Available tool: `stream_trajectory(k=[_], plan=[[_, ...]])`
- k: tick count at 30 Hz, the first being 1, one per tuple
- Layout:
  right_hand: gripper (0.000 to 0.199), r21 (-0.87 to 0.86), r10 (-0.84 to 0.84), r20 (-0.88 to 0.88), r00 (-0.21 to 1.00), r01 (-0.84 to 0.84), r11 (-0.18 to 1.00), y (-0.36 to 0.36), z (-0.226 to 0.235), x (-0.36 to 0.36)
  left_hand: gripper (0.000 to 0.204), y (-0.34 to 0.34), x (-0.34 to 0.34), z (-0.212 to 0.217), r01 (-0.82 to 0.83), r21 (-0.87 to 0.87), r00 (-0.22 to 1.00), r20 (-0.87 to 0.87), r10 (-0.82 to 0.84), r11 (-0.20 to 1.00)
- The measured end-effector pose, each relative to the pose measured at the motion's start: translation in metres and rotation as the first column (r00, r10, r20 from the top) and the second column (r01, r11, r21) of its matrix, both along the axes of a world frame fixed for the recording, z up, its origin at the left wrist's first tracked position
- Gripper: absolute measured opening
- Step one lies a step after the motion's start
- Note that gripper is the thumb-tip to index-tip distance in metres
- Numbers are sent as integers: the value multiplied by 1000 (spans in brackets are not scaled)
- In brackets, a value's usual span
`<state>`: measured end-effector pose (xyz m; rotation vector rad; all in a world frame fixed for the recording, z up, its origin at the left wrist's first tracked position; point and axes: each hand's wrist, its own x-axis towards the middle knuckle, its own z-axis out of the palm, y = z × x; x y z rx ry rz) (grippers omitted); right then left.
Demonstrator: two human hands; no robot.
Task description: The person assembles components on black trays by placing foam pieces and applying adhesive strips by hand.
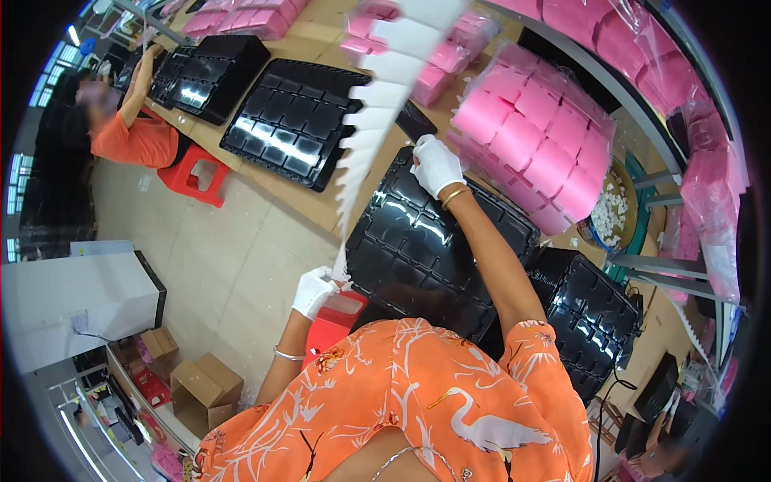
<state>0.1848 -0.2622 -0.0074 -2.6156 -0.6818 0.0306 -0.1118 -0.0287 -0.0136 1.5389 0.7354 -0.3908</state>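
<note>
A long white strip with a toothed edge [373, 120] hangs down across the middle of the view, narrowing toward its lower end. There my left hand [315, 292], in a white glove, pinches the tip beside the near left corner of a glossy black moulded tray [418, 233]. The tray has rows of shallow rectangular pockets and lies in front of me. At its far edge is my gloved right hand [438, 165], fingers bent and pressed together; whatever they hold is hidden. A dark flat object [415, 122] lies just beyond that hand.
Pink foam pieces in clear plastic [534, 132] stand right of the tray. A bowl of small white pieces [610, 213] sits behind them. More black trays [293, 120] line the table leftward, where a co-worker in orange [132, 136] works. A red stool [337, 317] is near my left arm.
</note>
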Motion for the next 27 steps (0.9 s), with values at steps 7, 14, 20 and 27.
stream_trajectory(k=[7, 14, 20, 27], plan=[[24, 121, 23, 45, 999, -28, 992, 1, -64, 25, 8, -3, 9, 11, 93, 67, 996, -23, -91, 993], [22, 13, 134, 83, 987, -136, 991, 6, -86, 39, 7, 0, 12, 4, 90, 40, 996, -6, -90, 995], [20, -60, -36, -32, 999, 34, 998, 17, 3, -5, 4, -8, 7, 13, 29, 62, 999, -45, -26, 998], [13, 457, 94, -359, 928, 87, 885, -7, -5, -118, 8, -24, 2, 21, -36, 19, 999, -37, 36, 999]])
